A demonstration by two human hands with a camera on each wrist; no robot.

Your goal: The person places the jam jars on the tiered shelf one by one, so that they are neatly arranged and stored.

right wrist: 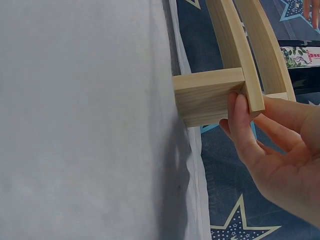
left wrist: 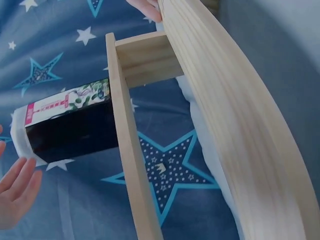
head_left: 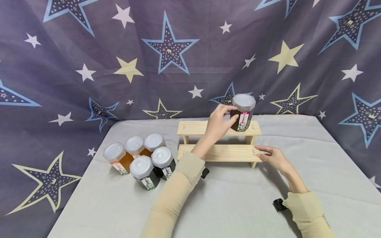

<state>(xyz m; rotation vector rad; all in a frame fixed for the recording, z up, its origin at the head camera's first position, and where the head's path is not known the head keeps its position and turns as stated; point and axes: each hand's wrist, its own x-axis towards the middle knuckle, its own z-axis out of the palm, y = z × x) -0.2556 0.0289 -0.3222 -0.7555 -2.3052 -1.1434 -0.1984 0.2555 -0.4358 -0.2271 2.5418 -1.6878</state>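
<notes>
A dark hexagonal jar (head_left: 242, 119) with a white lid and a pink-and-white label stands upright on the upper tier at the right end of a two-tier wooden display stand (head_left: 220, 153). My left hand (head_left: 219, 120) is at the jar's left side, its fingertips by the lid. In the left wrist view, those fingers (left wrist: 20, 187) look extended and loose, not wrapped around the jar (left wrist: 70, 122); whether they touch it is hard to tell. My right hand (head_left: 276, 158) pinches the right end of the lower tier. The right wrist view shows its fingertips (right wrist: 239, 107) against the board's end.
Left of the stand is a group of lidded jars: two amber jars (head_left: 125, 162), two dark jars (head_left: 148, 180), and another white-lidded jar (head_left: 154, 142) at the back. Pale cloth (head_left: 238, 205) covers the table. A star-patterned curtain (head_left: 190, 86) hangs close behind the stand.
</notes>
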